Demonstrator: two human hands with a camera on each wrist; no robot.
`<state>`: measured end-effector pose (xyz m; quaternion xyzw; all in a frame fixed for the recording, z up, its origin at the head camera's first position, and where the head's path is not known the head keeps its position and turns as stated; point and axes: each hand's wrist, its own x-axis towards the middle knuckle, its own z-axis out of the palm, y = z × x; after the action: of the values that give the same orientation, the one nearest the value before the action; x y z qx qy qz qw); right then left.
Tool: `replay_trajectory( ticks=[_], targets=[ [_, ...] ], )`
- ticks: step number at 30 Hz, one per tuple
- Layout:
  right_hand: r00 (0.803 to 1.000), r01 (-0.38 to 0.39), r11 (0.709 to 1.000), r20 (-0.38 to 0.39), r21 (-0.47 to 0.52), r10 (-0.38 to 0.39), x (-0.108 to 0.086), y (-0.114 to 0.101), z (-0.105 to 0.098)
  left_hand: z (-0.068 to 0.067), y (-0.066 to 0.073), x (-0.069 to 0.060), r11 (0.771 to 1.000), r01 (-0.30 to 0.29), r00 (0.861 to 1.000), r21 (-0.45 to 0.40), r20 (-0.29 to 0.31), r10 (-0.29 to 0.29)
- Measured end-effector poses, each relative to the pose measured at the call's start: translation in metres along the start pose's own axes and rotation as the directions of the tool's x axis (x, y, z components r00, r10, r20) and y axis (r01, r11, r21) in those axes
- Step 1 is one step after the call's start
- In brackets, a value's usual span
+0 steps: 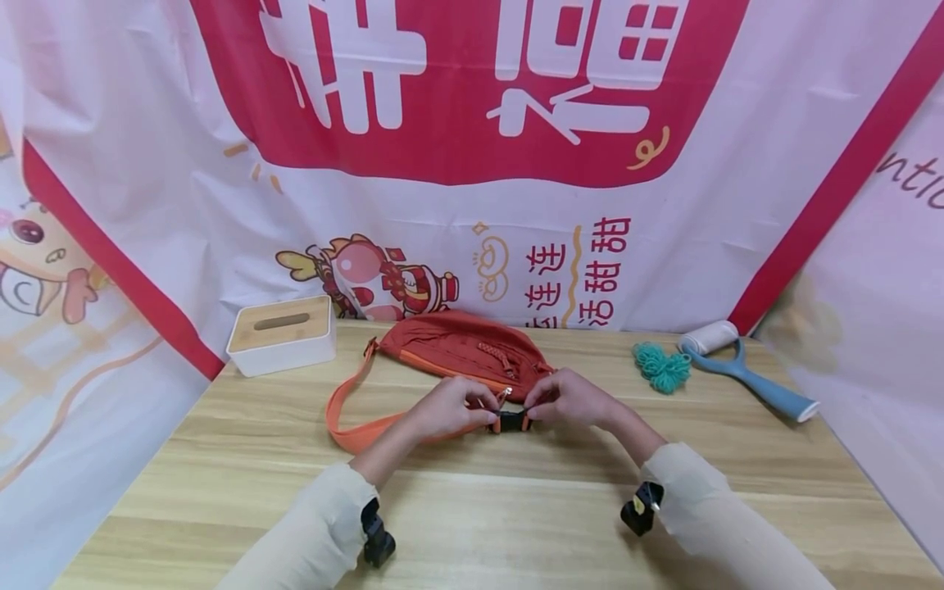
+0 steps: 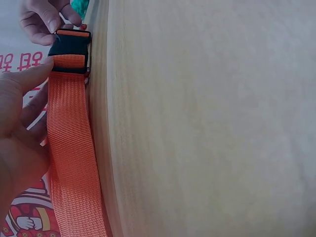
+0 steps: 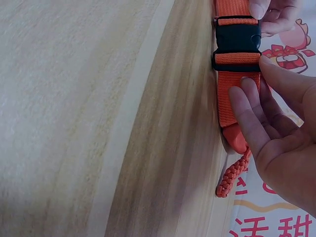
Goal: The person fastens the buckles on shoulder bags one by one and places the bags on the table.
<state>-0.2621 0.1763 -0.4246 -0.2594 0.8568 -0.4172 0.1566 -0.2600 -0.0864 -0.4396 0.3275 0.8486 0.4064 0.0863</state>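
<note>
A red-orange waist bag (image 1: pixel 450 340) lies on the table, its orange strap (image 1: pixel 341 414) looped out to the left and round to the front. On the strap, a black side-release buckle (image 1: pixel 510 421) sits in front of the bag, its two halves together in both wrist views. My left hand (image 1: pixel 459 406) pinches the buckle's left end, thumb at its edge and fingers behind the webbing (image 2: pixel 74 133). At the right end my right hand (image 1: pixel 566 397) holds the buckle, with its thumb on the edge and its fingers against the short strap (image 3: pixel 231 96). A braided zipper pull (image 3: pixel 232 175) hangs nearby.
A white tissue box (image 1: pixel 283 348) with a wooden lid stands at the back left. Toward the back right are a teal yarn bundle (image 1: pixel 662 366), a white roll (image 1: pixel 710 337) and a blue-handled tool (image 1: pixel 767 385). A printed cloth (image 1: pixel 457 201) hangs behind the table (image 1: pixel 501 524).
</note>
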Motion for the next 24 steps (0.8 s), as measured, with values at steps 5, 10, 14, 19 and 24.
replay_trajectory(
  ticks=[5, 10, 14, 19, 24],
  targets=[
    [1.000, 0.002, 1.000, 0.011, -0.005, -0.002, 0.0003, 0.0012, 0.0006, 0.0009, -0.0002, 0.0005, 1.000, 0.008, 1.000, 0.000, 0.004, -0.008],
    [1.000, -0.005, 1.000, 0.005, -0.015, 0.005, -0.0003, -0.0005, 0.0011, 0.0011, -0.0007, 0.0011, 1.000, 0.013, 1.000, 0.002, 0.009, -0.013],
    [1.000, -0.009, 1.000, -0.003, -0.003, 0.009, -0.0009, -0.0008, 0.0018, 0.0011, -0.0003, 0.0007, 1.000, 0.014, 1.000, 0.009, 0.009, -0.014],
    [1.000, -0.020, 0.999, -0.006, 0.026, 0.020, -0.0012, -0.0008, 0.0019, 0.0007, 0.0002, 0.0001, 1.000, 0.022, 1.000, -0.006, 0.007, -0.022],
    [1.000, -0.028, 0.996, -0.006, 0.089, 0.028, -0.0030, -0.0020, 0.0001, -0.0011, 0.0021, -0.0017, 0.999, 0.029, 1.000, -0.018, 0.011, -0.028]
  ],
)
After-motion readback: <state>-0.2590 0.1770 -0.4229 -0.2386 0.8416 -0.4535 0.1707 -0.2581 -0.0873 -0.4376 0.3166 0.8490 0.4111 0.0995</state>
